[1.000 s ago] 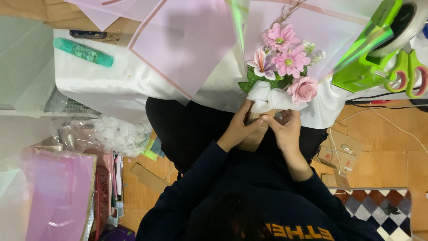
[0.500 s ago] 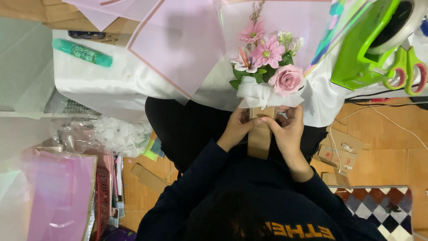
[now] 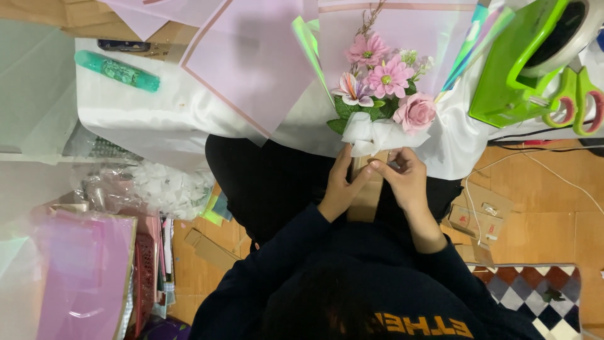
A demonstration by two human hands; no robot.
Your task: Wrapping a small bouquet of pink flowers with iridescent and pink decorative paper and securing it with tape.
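Two hands, left hand (image 3: pixel 340 186) and right hand (image 3: pixel 402 176), gripping bouquet (image 3: pixel 380 94) by its brown-wrapped stem, stem partly hidden by fingers

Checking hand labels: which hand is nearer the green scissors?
Right. The right hand holds the bouquet stem on the side toward the green scissors; the left hand grips the stem's far side, farther off.

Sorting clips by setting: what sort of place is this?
Probably a florist's or craft worktable: both hands hold a small bouquet, pink wrapping sheets cover the table, and a green tape dispenser stands beside green scissors.
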